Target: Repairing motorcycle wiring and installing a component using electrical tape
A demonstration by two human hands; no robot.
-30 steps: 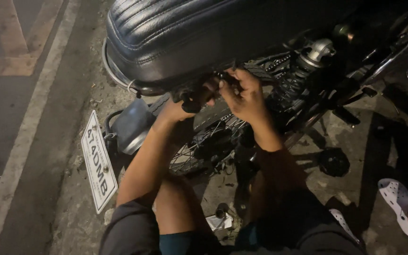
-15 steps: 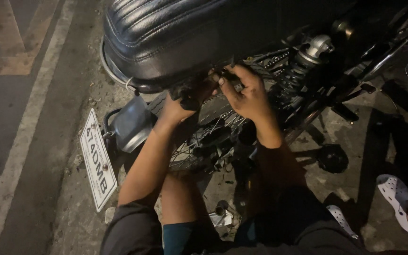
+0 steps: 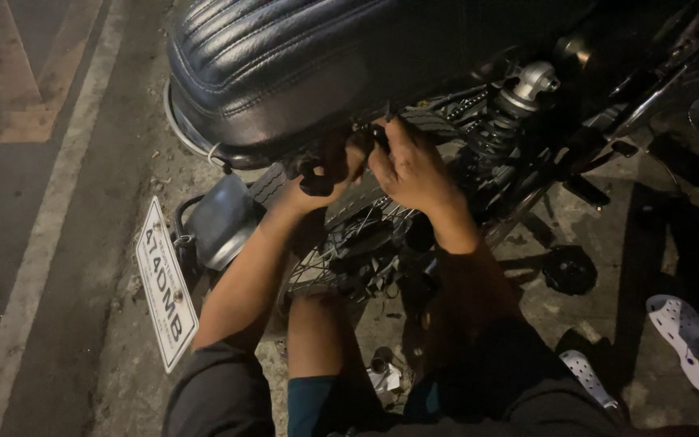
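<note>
I crouch beside a motorcycle and look down at its rear. A black ribbed seat [image 3: 285,65] fills the top of the view. My left hand [image 3: 329,170] reaches up under the seat's edge and grips a dark tool handle [image 3: 315,184]. My right hand [image 3: 414,166] is beside it with fingers curled around a small dark part under the seat; what it holds is hidden. Below the hands sits the spoked rear wheel [image 3: 349,243] with its tyre tread [image 3: 269,184].
A chrome rear shock absorber [image 3: 515,101] stands right of my hands. A white number plate [image 3: 166,283] and a rounded tail light housing [image 3: 220,222] hang at the left. A dark round part [image 3: 569,269] lies on the concrete. White clogs [image 3: 689,332] are at the right.
Both hands stay under the seat edge; the right hand's fingers have shifted slightly. The view has drifted a little.
</note>
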